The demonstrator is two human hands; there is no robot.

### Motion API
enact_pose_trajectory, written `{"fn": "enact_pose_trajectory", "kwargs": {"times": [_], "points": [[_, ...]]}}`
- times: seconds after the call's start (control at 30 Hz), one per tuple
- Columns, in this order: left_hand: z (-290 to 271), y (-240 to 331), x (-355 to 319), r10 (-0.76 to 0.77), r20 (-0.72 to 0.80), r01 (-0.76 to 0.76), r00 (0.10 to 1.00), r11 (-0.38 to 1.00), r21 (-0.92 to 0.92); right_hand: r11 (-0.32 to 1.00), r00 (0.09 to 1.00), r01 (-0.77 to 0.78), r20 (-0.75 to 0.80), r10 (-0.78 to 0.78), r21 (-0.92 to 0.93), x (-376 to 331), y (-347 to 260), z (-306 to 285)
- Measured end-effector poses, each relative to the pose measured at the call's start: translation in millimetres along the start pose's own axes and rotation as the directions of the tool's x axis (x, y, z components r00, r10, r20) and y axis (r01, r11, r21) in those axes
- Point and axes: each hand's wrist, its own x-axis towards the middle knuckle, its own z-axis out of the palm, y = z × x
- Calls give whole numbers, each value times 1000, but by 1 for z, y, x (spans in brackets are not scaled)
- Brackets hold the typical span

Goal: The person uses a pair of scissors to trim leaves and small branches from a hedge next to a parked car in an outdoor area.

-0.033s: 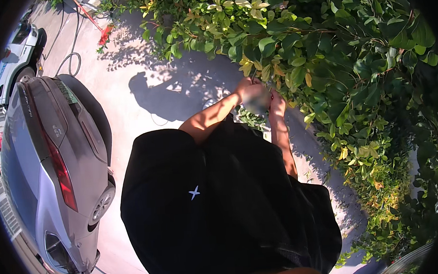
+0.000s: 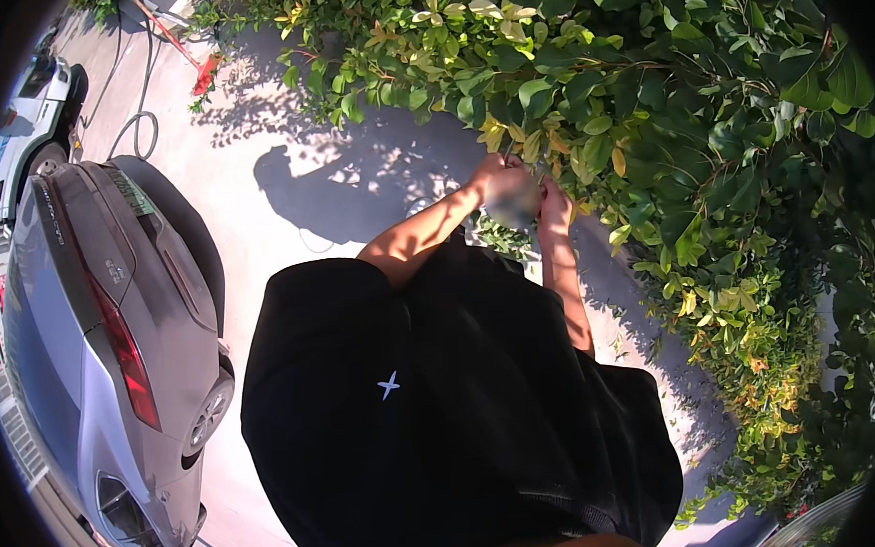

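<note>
My left hand (image 2: 495, 175) is closed at the edge of a leafy green and yellow hedge (image 2: 587, 94), its fingers among the lowest leaves. A thin dark bit shows by its fingertips, too small to name. My right hand (image 2: 555, 209) is closed just beside it, with a small reddish spot at its fingers. A blurred patch between the two hands hides what they grip. Under them, a clump of green leaves (image 2: 503, 237) shows near the ground.
A grey car (image 2: 148, 291) stands on the left, with a white vehicle (image 2: 24, 148) behind it. A hose (image 2: 153, 120) and a red-headed long-handled tool (image 2: 207, 75) lie on the pavement at the far left. The hedge runs along the right side.
The view has shifted slightly, so the car sits a little lower and the shadow a little further left. Both hands look almost unmoved at the hedge.
</note>
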Motion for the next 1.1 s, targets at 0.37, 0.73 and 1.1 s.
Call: {"fn": "enact_pose_trajectory", "kwargs": {"times": [0.37, 0.73, 1.1], "points": [[-25, 55, 81, 569, 273, -610, 776, 787, 91, 912, 994, -112, 40, 105, 395, -18, -64, 6], [77, 100, 115, -215, 293, -14, 932, 785, 619, 811, 991, -56, -69, 118, 582, 26, -79, -18], [112, 122, 55, 31, -50, -12, 998, 937, 349, 832, 921, 57, -350, 170, 552, 57, -60, -19]]}}
